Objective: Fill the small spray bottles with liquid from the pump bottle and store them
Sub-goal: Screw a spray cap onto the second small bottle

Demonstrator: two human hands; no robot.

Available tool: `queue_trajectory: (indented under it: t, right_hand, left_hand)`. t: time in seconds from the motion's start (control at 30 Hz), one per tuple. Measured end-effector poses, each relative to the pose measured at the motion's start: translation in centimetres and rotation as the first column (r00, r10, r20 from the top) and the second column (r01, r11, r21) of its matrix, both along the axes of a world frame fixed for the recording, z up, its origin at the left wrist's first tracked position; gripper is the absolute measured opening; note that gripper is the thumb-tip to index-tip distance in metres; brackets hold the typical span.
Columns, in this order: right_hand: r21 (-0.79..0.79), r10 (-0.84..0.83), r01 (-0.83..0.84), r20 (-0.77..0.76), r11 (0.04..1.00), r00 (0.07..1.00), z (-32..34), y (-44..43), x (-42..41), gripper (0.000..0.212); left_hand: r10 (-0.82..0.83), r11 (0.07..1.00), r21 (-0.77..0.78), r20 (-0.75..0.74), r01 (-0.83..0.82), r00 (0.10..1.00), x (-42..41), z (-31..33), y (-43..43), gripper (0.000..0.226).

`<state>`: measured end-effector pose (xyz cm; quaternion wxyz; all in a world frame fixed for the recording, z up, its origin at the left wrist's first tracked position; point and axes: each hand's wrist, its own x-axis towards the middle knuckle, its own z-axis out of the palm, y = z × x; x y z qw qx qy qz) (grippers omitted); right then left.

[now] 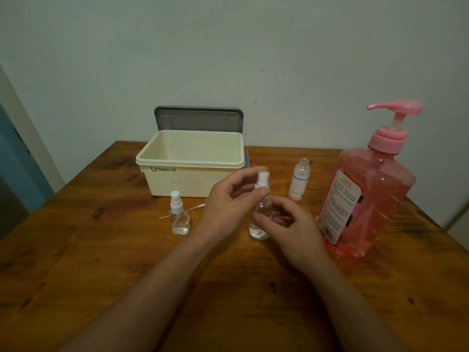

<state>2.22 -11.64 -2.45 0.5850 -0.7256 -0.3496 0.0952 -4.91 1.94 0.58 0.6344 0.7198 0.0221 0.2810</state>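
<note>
Head camera, looking down: a knotty brown wooden table (76, 262) fills the view beneath a pale wall. At 3 o'clock stands a large clear plastic pump bottle of pink liquid (368, 196), its pink dispenser head pointing toward 9 o'clock. At 12 o'clock sits a cream rectangular plastic storage box (189, 171), its grey lid (199, 119) raised upright behind it. Two bare forearms reach in from 6 o'clock and meet at centre. The left hand (228, 207) has thumb and fingers pinched on the white sprayer cap of a small clear spray bottle (261, 217), which stands upright on the table; the right hand (291, 229) is wrapped around that bottle's body. Between the hands and the pump bottle, a small uncapped labelled bottle (299, 181) stands upright. At 9 o'clock of the hands stands a second small clear spray bottle with a white cap (179, 217), and a thin white sprayer tube (182, 212) lies on the table behind it.
</note>
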Motion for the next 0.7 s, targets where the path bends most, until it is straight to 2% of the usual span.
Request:
queue_trajectory:
  t: [0.2,0.37,0.7]
  right_hand:
    - [0.009,-0.012,0.012,-0.006,1.000,1.000,-0.13,-0.02,0.04,0.029]
    - [-0.026,0.011,-0.012,-0.011,1.000,1.000,-0.19,-0.01,0.03,0.032]
    - [-0.005,0.017,-0.017,-0.025,1.000,1.000,-0.10,0.02,0.09,0.029]
  left_hand:
    - [0.002,0.999,0.054,-0.035,0.000,0.999,-0.27,-0.33,0.14,0.036]
    - [-0.011,0.998,-0.057,-0.055,0.008,0.998,-0.08,-0.18,-0.56,0.031]
    - [-0.013,0.999,-0.041,-0.062,0.010,0.998,-0.03,-0.64,-0.23,0.034]
